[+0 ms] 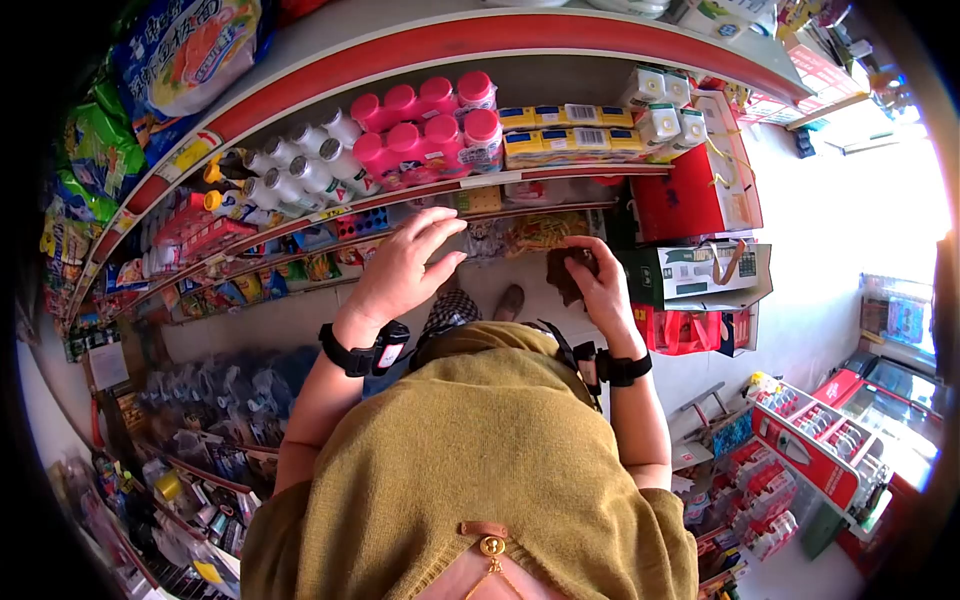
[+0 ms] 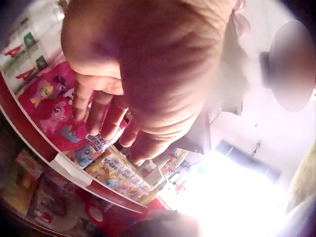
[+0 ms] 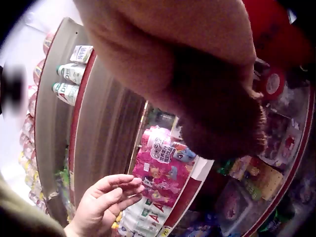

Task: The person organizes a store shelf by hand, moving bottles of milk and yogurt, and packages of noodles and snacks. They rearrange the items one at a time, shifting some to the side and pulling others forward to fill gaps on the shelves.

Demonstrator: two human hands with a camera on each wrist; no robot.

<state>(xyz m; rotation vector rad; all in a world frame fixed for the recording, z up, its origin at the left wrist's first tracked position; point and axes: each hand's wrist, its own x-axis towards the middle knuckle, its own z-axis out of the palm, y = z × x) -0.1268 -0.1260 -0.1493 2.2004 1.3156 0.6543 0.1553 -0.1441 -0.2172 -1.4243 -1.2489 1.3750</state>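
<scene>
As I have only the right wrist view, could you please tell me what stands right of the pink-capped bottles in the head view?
Observer: Yellow-and-blue packs stand there, beside the pink-capped bottles.
Operator: Thank you; does the wrist of the left hand carry anything?
Observer: Yes, a black wristband.
Operator: And what is to the right of the right hand, which holds the brown cloth?
Observer: In the head view, a white-and-green bag stands there.

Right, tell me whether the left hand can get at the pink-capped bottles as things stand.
Probably yes: the left hand holds nothing, its fingers are near the pink-capped bottles, and nothing seems to block the open front of their shelf.
</scene>
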